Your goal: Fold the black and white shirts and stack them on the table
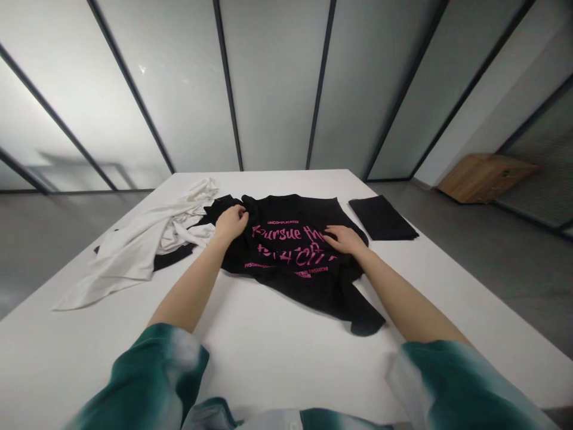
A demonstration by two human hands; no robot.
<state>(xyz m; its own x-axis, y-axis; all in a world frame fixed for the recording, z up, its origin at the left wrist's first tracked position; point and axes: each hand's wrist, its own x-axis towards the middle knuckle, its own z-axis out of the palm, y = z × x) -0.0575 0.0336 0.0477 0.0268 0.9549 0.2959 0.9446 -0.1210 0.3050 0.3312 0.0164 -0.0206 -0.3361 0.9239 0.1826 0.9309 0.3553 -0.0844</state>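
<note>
A black T-shirt [286, 209] with pink lettering lies spread but rumpled on the white table [277, 334]. Its lower right part trails toward me in a creased point. My left hand [231, 222] is at the shirt's upper left, fingers curled together on bunched black cloth. Over the right side of the print rests my right hand [345, 239], thumb and fingers a little apart against the fabric. The cloth under both palms is hidden.
On the left lies a loose heap of white clothing [138, 239] with black cloth [173, 257] partly under it. A neatly folded black garment [382, 218] sits at the right edge. Beyond the table stand frosted glass panels [277, 83] and a wooden cabinet [481, 176].
</note>
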